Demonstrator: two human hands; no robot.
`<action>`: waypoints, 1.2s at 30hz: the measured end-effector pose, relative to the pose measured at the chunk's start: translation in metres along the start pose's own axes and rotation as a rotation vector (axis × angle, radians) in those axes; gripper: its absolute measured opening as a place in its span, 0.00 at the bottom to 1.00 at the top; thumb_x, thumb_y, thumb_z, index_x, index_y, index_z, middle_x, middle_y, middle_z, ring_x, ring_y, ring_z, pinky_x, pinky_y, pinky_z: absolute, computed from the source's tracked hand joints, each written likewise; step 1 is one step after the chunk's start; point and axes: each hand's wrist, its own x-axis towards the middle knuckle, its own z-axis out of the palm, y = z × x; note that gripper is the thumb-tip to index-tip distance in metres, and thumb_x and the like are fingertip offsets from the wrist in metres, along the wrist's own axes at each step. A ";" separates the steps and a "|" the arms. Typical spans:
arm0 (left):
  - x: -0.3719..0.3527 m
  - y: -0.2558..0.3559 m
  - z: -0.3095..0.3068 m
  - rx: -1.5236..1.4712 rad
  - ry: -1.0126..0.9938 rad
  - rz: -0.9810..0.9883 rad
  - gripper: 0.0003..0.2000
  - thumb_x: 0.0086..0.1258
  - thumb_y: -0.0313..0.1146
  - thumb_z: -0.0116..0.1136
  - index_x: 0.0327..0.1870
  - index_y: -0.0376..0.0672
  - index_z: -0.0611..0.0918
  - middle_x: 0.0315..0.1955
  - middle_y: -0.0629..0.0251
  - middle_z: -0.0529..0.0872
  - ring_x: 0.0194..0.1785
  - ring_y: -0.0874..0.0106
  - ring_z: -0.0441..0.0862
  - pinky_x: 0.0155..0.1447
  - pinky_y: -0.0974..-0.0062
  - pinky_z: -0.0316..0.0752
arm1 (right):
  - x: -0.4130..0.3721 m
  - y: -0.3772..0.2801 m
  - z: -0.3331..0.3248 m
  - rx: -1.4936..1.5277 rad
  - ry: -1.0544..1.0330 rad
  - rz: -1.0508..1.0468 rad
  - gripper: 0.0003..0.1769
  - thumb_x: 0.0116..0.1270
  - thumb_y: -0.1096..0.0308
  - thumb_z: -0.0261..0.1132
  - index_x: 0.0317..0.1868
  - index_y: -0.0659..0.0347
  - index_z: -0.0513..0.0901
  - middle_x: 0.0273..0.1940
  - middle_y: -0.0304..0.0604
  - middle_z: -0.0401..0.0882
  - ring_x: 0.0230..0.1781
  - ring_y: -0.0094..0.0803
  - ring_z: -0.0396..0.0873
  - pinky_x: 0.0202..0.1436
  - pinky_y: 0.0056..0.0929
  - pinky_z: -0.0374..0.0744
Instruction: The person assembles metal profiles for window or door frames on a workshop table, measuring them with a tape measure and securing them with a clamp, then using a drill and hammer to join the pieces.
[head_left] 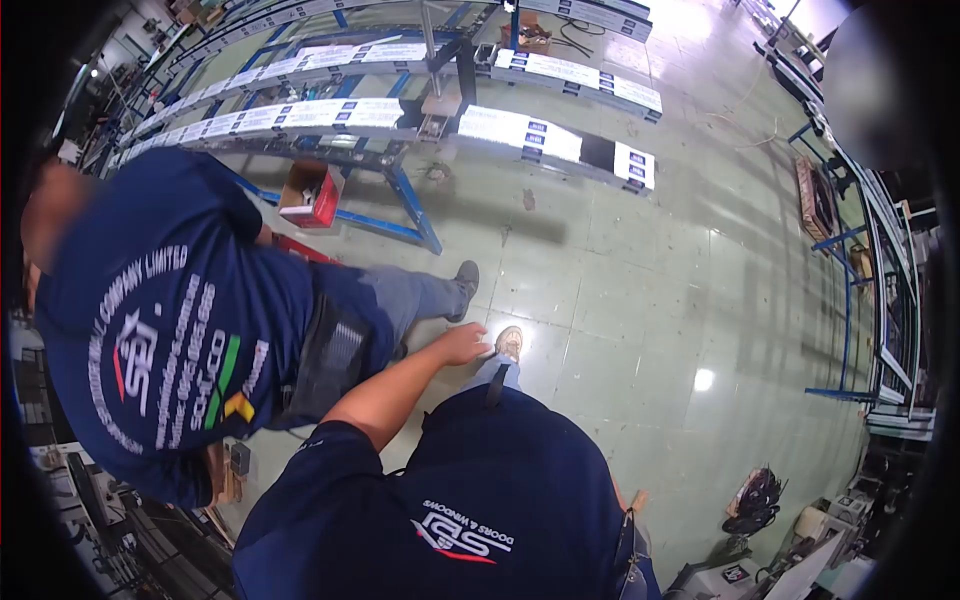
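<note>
My left hand point(465, 343) hangs in front of my body, over the floor and just left of my shoe point(509, 343). Its fingers are loosely bent and a little apart, and I see nothing held in them. Close by on its left is the trouser leg point(392, 300) of a co-worker. At the right side of my dark blue shirt point(520, 480) only a small patch of skin shows, perhaps part of my right hand point(639, 499); its fingers cannot be made out.
The co-worker point(190, 330) bends forward at left. Wrapped long profiles point(560, 140) lie across blue stands point(405, 195) ahead, their ends jutting over the floor. A red-and-white box point(312, 195) sits beneath. Racks point(850, 290) line the right, and a dark bundle point(755, 500) lies at lower right.
</note>
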 end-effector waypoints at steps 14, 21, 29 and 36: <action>0.179 0.038 -0.072 -0.174 0.301 -0.184 0.26 0.66 0.45 0.68 0.59 0.37 0.81 0.43 0.55 0.88 0.47 0.64 0.85 0.54 0.69 0.79 | 0.091 -0.123 -0.141 0.147 0.060 -0.026 0.13 0.72 0.59 0.58 0.34 0.59 0.80 0.27 0.40 0.78 0.27 0.30 0.76 0.33 0.33 0.77; 0.114 -0.032 -0.033 0.044 0.270 -0.544 0.29 0.68 0.53 0.59 0.58 0.36 0.82 0.60 0.43 0.81 0.63 0.49 0.79 0.65 0.59 0.75 | 0.194 -0.290 -0.301 0.189 0.018 -0.207 0.12 0.72 0.59 0.59 0.38 0.59 0.81 0.30 0.38 0.77 0.29 0.29 0.75 0.31 0.32 0.75; 0.125 0.028 0.015 -0.306 0.415 -0.781 0.29 0.69 0.53 0.60 0.63 0.39 0.80 0.62 0.49 0.81 0.64 0.56 0.80 0.69 0.63 0.72 | 0.266 -0.530 -0.419 0.286 -0.082 -0.409 0.17 0.68 0.65 0.64 0.56 0.55 0.78 0.38 0.38 0.80 0.31 0.28 0.79 0.24 0.33 0.81; 0.187 0.123 -0.039 -0.444 0.616 -0.486 0.29 0.68 0.49 0.65 0.65 0.42 0.77 0.58 0.54 0.84 0.59 0.59 0.84 0.64 0.66 0.76 | 0.230 -0.686 -0.357 0.158 0.114 -0.777 0.27 0.59 0.76 0.66 0.59 0.58 0.70 0.44 0.43 0.78 0.36 0.30 0.79 0.32 0.32 0.82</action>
